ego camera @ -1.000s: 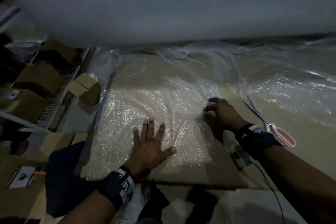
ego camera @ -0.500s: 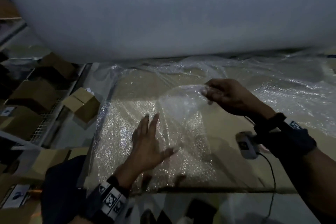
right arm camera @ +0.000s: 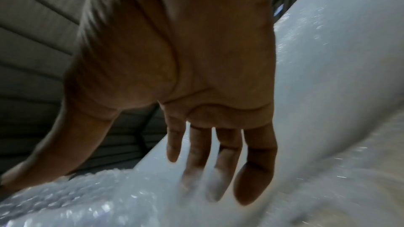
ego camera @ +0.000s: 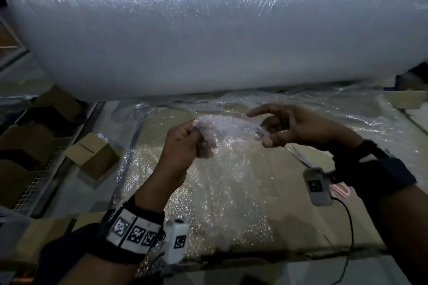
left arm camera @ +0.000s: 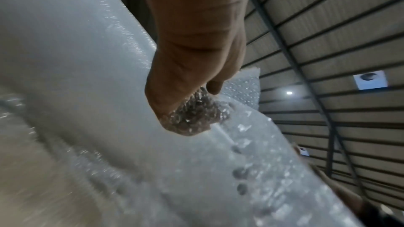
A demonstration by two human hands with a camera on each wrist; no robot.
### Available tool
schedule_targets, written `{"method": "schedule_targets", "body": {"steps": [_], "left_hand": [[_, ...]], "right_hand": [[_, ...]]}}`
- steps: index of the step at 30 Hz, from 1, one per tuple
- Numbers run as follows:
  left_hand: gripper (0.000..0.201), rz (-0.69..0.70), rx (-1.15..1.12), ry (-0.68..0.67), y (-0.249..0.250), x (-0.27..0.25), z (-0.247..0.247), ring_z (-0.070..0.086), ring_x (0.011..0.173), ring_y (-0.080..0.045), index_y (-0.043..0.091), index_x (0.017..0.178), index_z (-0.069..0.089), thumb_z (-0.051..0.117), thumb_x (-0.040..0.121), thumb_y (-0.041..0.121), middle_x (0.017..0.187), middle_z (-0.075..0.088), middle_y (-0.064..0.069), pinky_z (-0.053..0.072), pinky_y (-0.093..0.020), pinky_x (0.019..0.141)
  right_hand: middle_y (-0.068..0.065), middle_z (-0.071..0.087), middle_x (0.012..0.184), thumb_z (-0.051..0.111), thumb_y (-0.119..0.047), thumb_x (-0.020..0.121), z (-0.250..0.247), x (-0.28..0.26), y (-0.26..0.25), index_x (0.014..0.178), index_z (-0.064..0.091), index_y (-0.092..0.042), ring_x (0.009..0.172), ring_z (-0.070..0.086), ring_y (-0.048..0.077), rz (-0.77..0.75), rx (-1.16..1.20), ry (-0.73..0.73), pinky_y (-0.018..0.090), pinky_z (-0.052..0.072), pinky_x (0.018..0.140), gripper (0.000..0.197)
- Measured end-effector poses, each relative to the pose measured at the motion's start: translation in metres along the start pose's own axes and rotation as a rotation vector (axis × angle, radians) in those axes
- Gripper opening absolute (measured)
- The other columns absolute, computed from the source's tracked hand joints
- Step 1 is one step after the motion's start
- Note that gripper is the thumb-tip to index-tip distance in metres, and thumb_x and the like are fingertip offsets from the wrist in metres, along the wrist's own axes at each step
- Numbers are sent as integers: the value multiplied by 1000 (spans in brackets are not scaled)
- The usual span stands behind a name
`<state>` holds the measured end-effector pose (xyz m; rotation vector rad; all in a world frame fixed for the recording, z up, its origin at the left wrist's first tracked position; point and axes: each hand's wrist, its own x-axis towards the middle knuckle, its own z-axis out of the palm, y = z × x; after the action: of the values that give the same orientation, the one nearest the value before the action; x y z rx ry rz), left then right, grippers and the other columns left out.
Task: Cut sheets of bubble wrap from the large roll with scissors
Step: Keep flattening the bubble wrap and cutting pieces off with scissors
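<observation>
Dim warehouse light falls on a cardboard-covered table [ego camera: 301,222], across which loose bubble wrap is spread. At its middle, a cut bubble wrap sheet [ego camera: 229,127] is lifted off the surface by its upper edge, the rest trailing down onto the table. The left hand [ego camera: 183,143] bunches 1 end of that edge in curled fingers; the left wrist view shows crumpled wrap [left arm camera: 196,115] packed inside the fist. The right hand [ego camera: 289,127] meets the other end with fingers loosely extended, forefinger pointing left; in the right wrist view the fingertips [right arm camera: 253,184] press into the plastic, and a closed pinch is not clearly shown. Just behind both hands, the large bubble wrap roll [ego camera: 208,30] fills the upper half of the head view and lies across the far side of the table. A pink scissors handle [ego camera: 340,188] peeks out on the table beside the right wrist, mostly hidden by the wrist-worn camera [ego camera: 318,188]. Left of the table, cardboard boxes [ego camera: 95,157] sit on a wire-mesh shelf; the nearest has its flaps shut, and its contents cannot be seen. Corrugated roof sheeting [left arm camera: 328,40] on metal beams shows overhead.
</observation>
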<state>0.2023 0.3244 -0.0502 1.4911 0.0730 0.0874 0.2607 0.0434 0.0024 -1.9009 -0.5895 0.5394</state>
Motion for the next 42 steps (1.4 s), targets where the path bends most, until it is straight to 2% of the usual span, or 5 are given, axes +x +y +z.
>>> {"method": "schedule_targets", "body": {"steps": [9,13,16,22,42], "left_hand": [[25,-607,-38,422,-113,21,-35,73,83,-31,9,93,76,64,105,29,91,79,-13,61,-45,90],[29,-468,188,442,-145,21,-30,68,85,-27,6,104,74,58,107,29,101,74,-11,59,-38,82],[25,-398,240,481,-151,22,-21,68,72,-26,15,97,73,56,107,31,88,75,-10,50,-29,61],[35,-360,420,504,-171,43,-35,76,63,-28,21,91,70,52,104,46,74,77,-6,65,-45,64],[25,-169,680,416,-184,37,-49,73,96,-33,20,121,65,70,97,26,106,74,-8,60,-43,86]], "right_hand": [[13,70,135,65,-97,57,100,-33,125,149,47,-35,127,66,33,388,641,-15,59,49,104,113],[17,70,131,59,-88,77,147,-35,144,144,55,-22,122,67,40,468,833,18,65,45,108,93],[14,73,116,59,-70,94,152,-34,140,135,65,-18,95,73,30,482,882,99,39,57,78,66],[22,76,95,83,-2,83,142,-27,167,117,71,1,65,69,24,464,639,454,26,51,54,36],[-6,78,80,88,-26,79,140,-34,208,105,74,-27,72,74,7,448,-112,520,25,57,71,30]]}}
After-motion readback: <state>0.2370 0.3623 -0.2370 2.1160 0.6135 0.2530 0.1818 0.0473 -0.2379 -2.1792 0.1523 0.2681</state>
